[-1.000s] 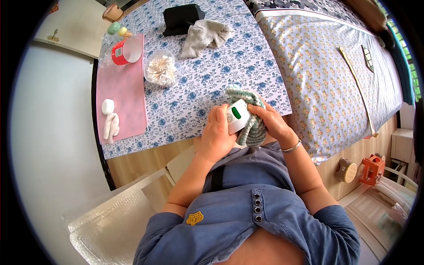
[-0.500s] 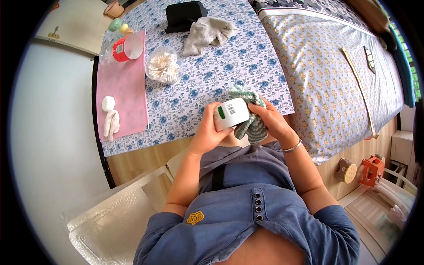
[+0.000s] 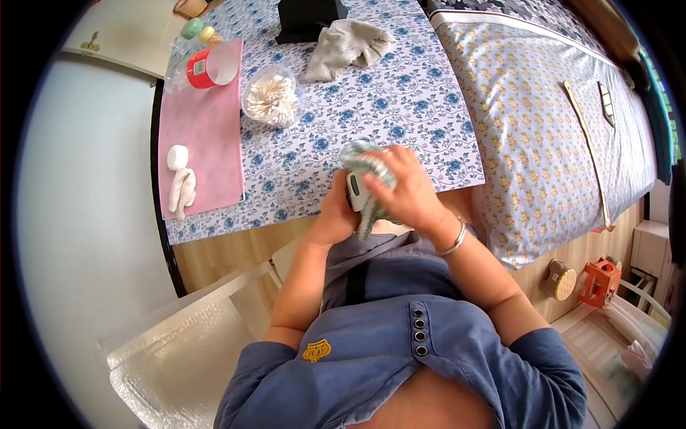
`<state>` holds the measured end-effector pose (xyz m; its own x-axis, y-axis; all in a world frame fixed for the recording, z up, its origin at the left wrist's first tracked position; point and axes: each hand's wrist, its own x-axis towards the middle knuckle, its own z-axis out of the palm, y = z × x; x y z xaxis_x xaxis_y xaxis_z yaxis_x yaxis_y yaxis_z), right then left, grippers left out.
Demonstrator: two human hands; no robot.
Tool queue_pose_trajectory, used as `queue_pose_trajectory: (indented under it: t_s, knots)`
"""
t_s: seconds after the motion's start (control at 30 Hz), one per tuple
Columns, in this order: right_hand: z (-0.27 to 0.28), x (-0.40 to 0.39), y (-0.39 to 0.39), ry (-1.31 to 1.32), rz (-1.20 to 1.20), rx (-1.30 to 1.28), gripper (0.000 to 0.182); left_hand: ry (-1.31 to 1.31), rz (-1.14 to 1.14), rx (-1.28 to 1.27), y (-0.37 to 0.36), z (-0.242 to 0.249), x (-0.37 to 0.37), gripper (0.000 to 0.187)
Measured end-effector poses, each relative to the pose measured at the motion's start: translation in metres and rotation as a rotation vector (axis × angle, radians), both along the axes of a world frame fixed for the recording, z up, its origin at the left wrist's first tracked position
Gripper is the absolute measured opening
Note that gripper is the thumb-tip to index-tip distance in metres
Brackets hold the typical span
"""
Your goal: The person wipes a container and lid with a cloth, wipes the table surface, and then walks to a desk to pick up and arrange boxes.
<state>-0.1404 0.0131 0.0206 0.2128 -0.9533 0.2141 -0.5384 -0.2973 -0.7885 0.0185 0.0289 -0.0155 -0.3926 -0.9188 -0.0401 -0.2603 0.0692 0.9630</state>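
Now the left hand (image 3: 339, 212) wraps its grip round the white container (image 3: 357, 191), mid-frame; the right hand (image 3: 409, 191) grips green cloth (image 3: 355, 151) against it. Upper left, swabs (image 3: 271, 99) fill a clear tub (image 3: 248, 107).

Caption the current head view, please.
Left hand grips a white container; right hand holds a striped green cloth against it.

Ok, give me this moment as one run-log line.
left hand: holds white container | right hand: holds green knitted cloth against it, blurred | table: cotton swabs, gray cloth
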Motion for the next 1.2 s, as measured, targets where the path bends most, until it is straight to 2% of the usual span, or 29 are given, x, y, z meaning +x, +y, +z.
queue_pose_trajectory:
  t_s: [0.07, 0.1, 0.2, 0.27, 0.3, 0.37, 0.5, 0.57, 0.6, 0.63, 0.67, 0.7, 0.77, 0.8, 0.83, 0.9, 0.97, 1.03, 1.07, 1.13, 1.2]
  knots:
    - [-0.023, -0.013, -0.003, -0.53, 0.009, 0.481, 0.033, 0.156, 0.101, -0.03, 0.005, -0.013, -0.001, 0.061]
    - [-0.03, -0.016, -0.003, -0.772, -0.01, 0.686, 0.034, 0.07, 0.086, -0.089, 0.004, -0.015, 0.004, 0.062]
    - [-0.047, -0.015, 0.003, -0.683, -0.042, 0.54, 0.038, 0.168, 0.105, -0.033, 0.006, -0.012, 0.001, 0.066]
    - [-0.051, -0.015, 0.005, -0.669, -0.059, 0.539, 0.038, -0.176, 0.19, -0.329, 0.006, 0.0, 0.001, 0.067]
    - [-0.051, -0.014, 0.004, -0.658, -0.079, 0.533, 0.037, -0.177, 0.186, -0.335, 0.005, 0.01, -0.002, 0.067]
    - [-0.05, -0.011, 0.006, -0.657, -0.086, 0.493, 0.036, -0.493, 0.189, -0.538, 0.008, 0.032, -0.009, 0.068]
    - [-0.033, -0.006, 0.007, -0.465, -0.017, 0.368, 0.032, -0.523, 0.122, -0.501, 0.002, 0.046, -0.011, 0.066]
    - [-0.021, -0.007, 0.006, -0.368, 0.031, 0.097, 0.032, -0.531, 0.079, -0.536, 0.0, 0.034, -0.007, 0.063]
    - [-0.021, -0.008, 0.006, -0.368, 0.025, 0.095, 0.032, -0.336, 0.129, -0.414, 0.003, 0.027, -0.008, 0.062]
    - [-0.021, -0.01, 0.007, -0.507, 0.046, 0.152, 0.031, -0.141, 0.173, -0.288, 0.007, 0.021, -0.009, 0.061]
    - [-0.02, -0.011, 0.008, -0.646, 0.067, 0.209, 0.031, -0.072, 0.18, -0.269, 0.01, 0.027, -0.012, 0.064]
    - [-0.013, -0.012, 0.012, -0.874, 0.063, 0.427, 0.033, 0.023, 0.223, -0.223, 0.014, 0.024, -0.015, 0.065]
    - [-0.014, -0.019, 0.012, -1.134, 0.05, 0.724, 0.036, 0.07, 0.307, -0.217, 0.017, 0.022, -0.019, 0.067]
    - [-0.019, -0.018, 0.013, -1.252, 0.024, 0.775, 0.039, 0.192, 0.308, -0.145, 0.018, 0.023, -0.022, 0.07]
    - [-0.02, -0.014, 0.015, -1.424, 0.004, 0.792, 0.039, 0.194, 0.312, -0.144, 0.019, 0.022, -0.024, 0.07]
    - [-0.007, -0.012, 0.017, -1.475, -0.061, 0.801, 0.038, 0.428, 0.305, -0.021, 0.022, 0.018, -0.025, 0.07]
    - [-0.007, -0.012, 0.016, -1.491, -0.081, 0.817, 0.037, 0.341, 0.308, -0.041, 0.019, 0.016, -0.023, 0.07]
    - [-0.009, -0.014, 0.017, -1.51, -0.107, 0.828, 0.037, 0.05, 0.294, -0.153, 0.016, 0.021, -0.023, 0.071]
    - [-0.012, -0.015, 0.018, -1.376, -0.113, 0.779, 0.036, 0.051, 0.293, -0.153, 0.015, 0.029, -0.025, 0.071]
    - [-0.011, -0.018, 0.021, -1.117, -0.081, 0.651, 0.036, -0.217, 0.279, -0.465, 0.016, 0.048, -0.027, 0.074]
    - [-0.002, -0.017, 0.023, -1.061, -0.049, 0.619, 0.033, -0.222, 0.229, -0.49, 0.015, 0.055, -0.025, 0.075]
